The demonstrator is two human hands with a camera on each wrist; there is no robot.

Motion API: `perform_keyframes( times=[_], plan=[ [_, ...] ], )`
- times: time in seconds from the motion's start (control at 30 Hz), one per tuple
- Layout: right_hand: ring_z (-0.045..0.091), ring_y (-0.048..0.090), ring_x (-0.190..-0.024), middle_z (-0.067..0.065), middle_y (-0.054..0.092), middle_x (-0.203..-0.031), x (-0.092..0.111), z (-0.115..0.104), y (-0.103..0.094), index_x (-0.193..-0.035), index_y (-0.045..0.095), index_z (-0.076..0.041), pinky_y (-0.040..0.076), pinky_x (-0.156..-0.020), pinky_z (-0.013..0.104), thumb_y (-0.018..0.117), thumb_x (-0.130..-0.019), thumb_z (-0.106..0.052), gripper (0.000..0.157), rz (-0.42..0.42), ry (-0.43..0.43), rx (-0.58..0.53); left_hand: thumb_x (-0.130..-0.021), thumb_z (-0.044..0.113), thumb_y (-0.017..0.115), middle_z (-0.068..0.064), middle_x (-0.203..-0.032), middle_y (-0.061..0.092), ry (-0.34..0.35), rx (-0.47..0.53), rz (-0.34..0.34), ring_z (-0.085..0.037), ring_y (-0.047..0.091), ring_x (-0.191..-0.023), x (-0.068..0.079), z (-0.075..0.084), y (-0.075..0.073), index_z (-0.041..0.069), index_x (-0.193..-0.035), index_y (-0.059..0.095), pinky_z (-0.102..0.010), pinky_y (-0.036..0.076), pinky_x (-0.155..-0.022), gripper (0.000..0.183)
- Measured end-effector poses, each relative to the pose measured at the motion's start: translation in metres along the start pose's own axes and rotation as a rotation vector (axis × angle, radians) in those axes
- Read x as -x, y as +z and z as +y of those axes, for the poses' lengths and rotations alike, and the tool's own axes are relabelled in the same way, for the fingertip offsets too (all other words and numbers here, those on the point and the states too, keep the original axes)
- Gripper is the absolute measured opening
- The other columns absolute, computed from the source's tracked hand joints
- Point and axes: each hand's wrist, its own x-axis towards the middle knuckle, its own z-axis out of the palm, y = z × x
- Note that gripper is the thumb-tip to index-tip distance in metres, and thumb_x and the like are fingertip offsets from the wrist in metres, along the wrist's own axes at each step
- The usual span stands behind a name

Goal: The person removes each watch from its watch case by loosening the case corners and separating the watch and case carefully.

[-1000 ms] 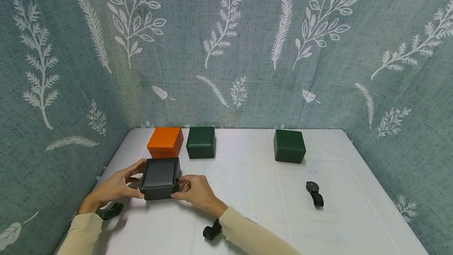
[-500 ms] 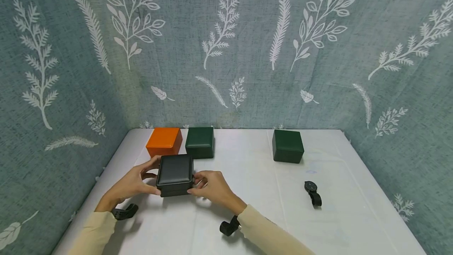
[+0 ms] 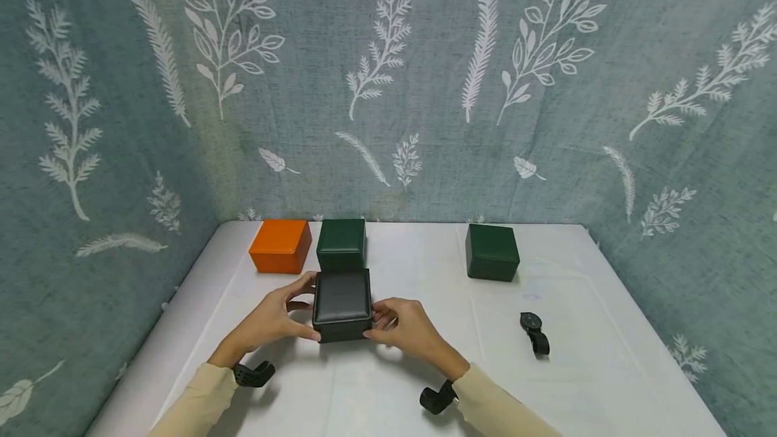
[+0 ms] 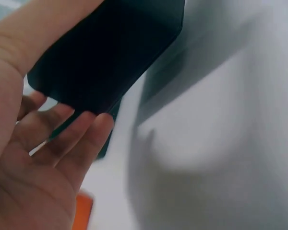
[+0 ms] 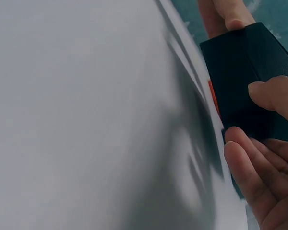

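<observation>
A black box (image 3: 342, 309) with a padded lid, lid down, is held between my two hands in the head view. My left hand (image 3: 270, 319) grips its left side, thumb at the near corner and fingers toward the far edge. On the right side, my right hand (image 3: 413, 329) pinches the near lower corner with thumb and fingertips. From the left wrist, the dark box (image 4: 105, 52) appears raised, its shadow falling on the white cloth. The right wrist view shows the thumb against a face of the box (image 5: 235, 72). What is inside cannot be seen.
An orange box (image 3: 280, 246) and a green box (image 3: 342, 243) stand at the back left, the green one directly behind the black box. Another green box (image 3: 492, 252) stands back right. A black wristwatch (image 3: 535, 334) lies on the white-covered table (image 3: 583, 383). Patterned fabric (image 3: 425, 39) encloses it.
Both hands have carried the black box to the right, from in front of the orange box to in front of the left green box. The other boxes and the watch have stayed put.
</observation>
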Motion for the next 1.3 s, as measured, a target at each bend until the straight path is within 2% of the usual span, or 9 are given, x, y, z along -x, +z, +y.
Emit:
perform_keyframes(
  times=[0.17,0.4,0.63,0.83,1.03,1.3],
  plan=[
    [0.005,0.069,-0.081,0.0,0.074,-0.098,0.014,0.007,-0.015,-0.118,0.072,-0.001,0.057,-0.072,0.024,0.089,-0.083,-0.019,0.044,0.03,0.0,0.008,-0.066,0.023,0.1,-0.013,-0.154,0.046,0.01,0.001,-0.009,-0.034,0.052,-0.132,-0.012,0.005,0.018,0.004,-0.162,0.027,-0.042,0.051,-0.101,0.122],
    [0.006,0.069,-0.08,0.0,0.072,-0.096,0.035,0.016,-0.033,-0.118,0.071,0.001,0.058,-0.069,0.025,0.088,-0.082,-0.017,0.043,0.066,0.0,0.023,-0.066,0.033,0.099,-0.008,-0.151,0.051,0.083,-0.105,-0.015,-0.026,0.054,-0.131,-0.027,0.009,0.042,0.003,-0.161,0.029,-0.041,0.05,-0.102,0.122],
    [0.008,0.07,-0.08,-0.001,0.072,-0.095,0.056,0.025,-0.05,-0.118,0.072,-0.002,0.058,-0.069,0.025,0.089,-0.082,-0.016,0.042,0.088,0.007,0.04,-0.066,0.031,0.099,-0.006,-0.15,0.052,0.139,-0.072,-0.056,-0.023,0.053,-0.132,-0.039,0.014,0.067,0.009,-0.162,0.029,-0.041,0.049,-0.102,0.12],
    [0.008,0.069,-0.079,-0.004,0.072,-0.092,0.072,0.031,-0.064,-0.118,0.071,-0.001,0.058,-0.068,0.026,0.089,-0.081,-0.016,0.044,0.11,0.035,0.056,-0.066,0.036,0.099,0.0,-0.147,0.054,0.173,-0.099,-0.079,-0.018,0.054,-0.131,-0.052,0.021,0.086,0.012,-0.159,0.037,-0.038,0.049,-0.103,0.115],
    [0.006,0.067,-0.077,-0.007,0.071,-0.089,0.088,0.039,-0.072,-0.119,0.071,-0.001,0.058,-0.068,0.026,0.09,-0.081,-0.018,0.045,0.121,0.064,0.083,-0.065,0.037,0.099,0.0,-0.148,0.053,0.187,-0.106,-0.102,-0.018,0.053,-0.132,-0.059,0.025,0.099,0.012,-0.16,0.035,-0.04,0.049,-0.102,0.118],
    [0.006,0.067,-0.076,-0.008,0.071,-0.085,0.102,0.039,-0.079,-0.116,0.072,-0.001,0.057,-0.067,0.026,0.09,-0.082,-0.023,0.044,0.129,0.072,0.076,-0.065,0.042,0.098,0.006,-0.147,0.052,0.21,-0.113,-0.128,-0.014,0.052,-0.132,-0.063,0.022,0.113,0.022,-0.158,0.038,-0.038,0.049,-0.102,0.112]
  ],
)
